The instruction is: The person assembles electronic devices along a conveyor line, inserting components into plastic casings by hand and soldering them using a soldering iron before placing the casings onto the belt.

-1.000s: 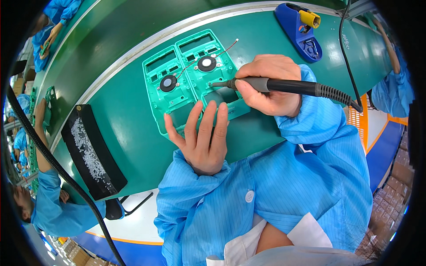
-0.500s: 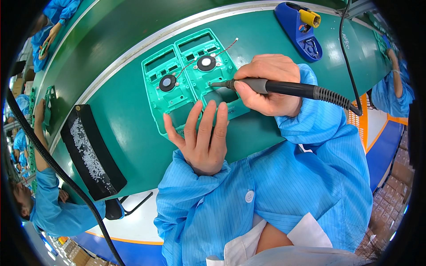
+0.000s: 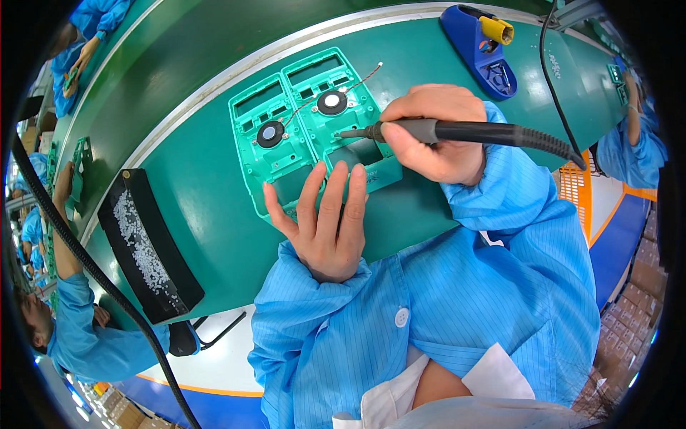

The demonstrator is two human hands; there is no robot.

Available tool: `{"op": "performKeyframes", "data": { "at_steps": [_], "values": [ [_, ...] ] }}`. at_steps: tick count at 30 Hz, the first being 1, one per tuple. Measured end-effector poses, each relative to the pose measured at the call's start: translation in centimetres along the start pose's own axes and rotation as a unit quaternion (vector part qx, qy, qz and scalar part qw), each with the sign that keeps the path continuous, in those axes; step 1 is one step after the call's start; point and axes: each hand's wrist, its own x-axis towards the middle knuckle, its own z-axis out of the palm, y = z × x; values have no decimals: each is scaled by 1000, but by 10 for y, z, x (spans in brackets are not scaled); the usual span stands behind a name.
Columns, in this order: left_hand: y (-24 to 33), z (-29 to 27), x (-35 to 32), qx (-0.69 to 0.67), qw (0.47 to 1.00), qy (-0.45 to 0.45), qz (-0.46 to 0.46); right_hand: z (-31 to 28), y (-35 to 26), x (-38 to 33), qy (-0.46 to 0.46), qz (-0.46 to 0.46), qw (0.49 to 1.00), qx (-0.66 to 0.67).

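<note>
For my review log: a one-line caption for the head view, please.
Right hand holds a soldering iron to a green plastic housing while the left hand presses flat beside it.

Two green plastic housings (image 3: 307,136) lie side by side, each holding a round speaker, soldering iron (image 3: 457,132) tip touching one.
</note>
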Motion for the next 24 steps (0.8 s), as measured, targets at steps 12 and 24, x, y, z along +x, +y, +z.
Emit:
{"op": "performKeyframes", "data": {
  "at_steps": [12, 24],
  "values": [
    [-23, -26, -16, 29, 999, 21, -2, -1, -31, 19, 40, 117, 985, 119],
    [-45, -33, -26, 20, 1000, -23, -7, 50, -27, 28, -64, -17, 997, 38]
  ]
}}
